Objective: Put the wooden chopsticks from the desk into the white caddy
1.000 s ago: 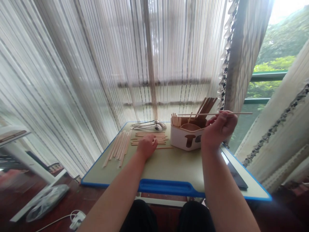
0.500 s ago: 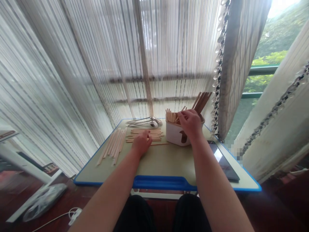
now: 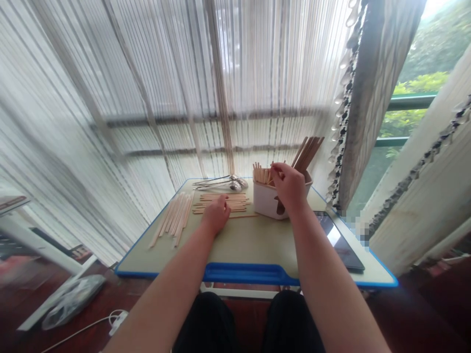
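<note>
My left hand (image 3: pixel 216 214) rests palm-down on a row of thin wooden sticks (image 3: pixel 224 203) lying crosswise on the pale green table (image 3: pixel 253 247). Further left lies a fanned group of longer wooden sticks (image 3: pixel 172 219). My right hand (image 3: pixel 289 185) is above a white caddy (image 3: pixel 267 200), its fingertips pinched on a thin wooden stick (image 3: pixel 273 164) whose lower end is hidden. Short wooden sticks (image 3: pixel 260 173) and darker flat wooden sticks (image 3: pixel 307 154) stand in the caddy.
Metal spoons (image 3: pixel 218 183) lie at the table's far edge, and a dark tablet (image 3: pixel 338 240) lies at the right. A blue rim and tray (image 3: pixel 246 273) run along the near edge. Sheer curtains hang behind the table.
My right hand has moved from the right of the caddy to above it, and the long stick no longer shows at full length. My left hand stays on the sticks.
</note>
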`<state>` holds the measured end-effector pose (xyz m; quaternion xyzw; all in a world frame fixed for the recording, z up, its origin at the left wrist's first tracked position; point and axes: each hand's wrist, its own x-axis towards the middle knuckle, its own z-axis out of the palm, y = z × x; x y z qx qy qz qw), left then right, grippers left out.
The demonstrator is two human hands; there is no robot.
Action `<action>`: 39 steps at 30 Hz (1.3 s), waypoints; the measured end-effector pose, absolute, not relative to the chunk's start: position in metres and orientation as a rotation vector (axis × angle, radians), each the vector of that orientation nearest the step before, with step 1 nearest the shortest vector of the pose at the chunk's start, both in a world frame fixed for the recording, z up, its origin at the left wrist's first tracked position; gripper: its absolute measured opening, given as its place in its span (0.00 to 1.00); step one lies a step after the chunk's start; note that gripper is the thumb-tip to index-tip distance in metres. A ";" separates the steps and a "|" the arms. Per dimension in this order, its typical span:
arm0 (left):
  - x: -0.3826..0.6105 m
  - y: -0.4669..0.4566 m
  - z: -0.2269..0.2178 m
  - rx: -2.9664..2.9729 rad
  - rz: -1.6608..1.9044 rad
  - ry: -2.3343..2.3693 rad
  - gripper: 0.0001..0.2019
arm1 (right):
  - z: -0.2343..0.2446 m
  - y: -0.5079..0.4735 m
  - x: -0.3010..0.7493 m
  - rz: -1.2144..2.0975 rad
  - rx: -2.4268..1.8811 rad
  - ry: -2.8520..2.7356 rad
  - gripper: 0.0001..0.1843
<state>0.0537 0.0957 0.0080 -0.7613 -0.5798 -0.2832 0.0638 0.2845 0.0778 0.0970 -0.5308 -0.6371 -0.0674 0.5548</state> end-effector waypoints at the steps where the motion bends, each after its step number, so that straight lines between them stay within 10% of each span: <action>1: 0.054 0.096 0.008 -2.303 -0.853 -1.756 0.13 | 0.097 0.077 0.284 -0.161 -1.250 -1.502 0.16; 28: 0.053 0.096 0.008 -2.284 -0.884 -1.745 0.12 | 0.100 0.062 0.276 -0.250 -1.127 -1.451 0.14; 39: 0.012 0.109 0.015 -1.863 -1.165 -2.018 0.13 | 0.055 0.056 0.208 -0.131 -1.504 -2.509 0.13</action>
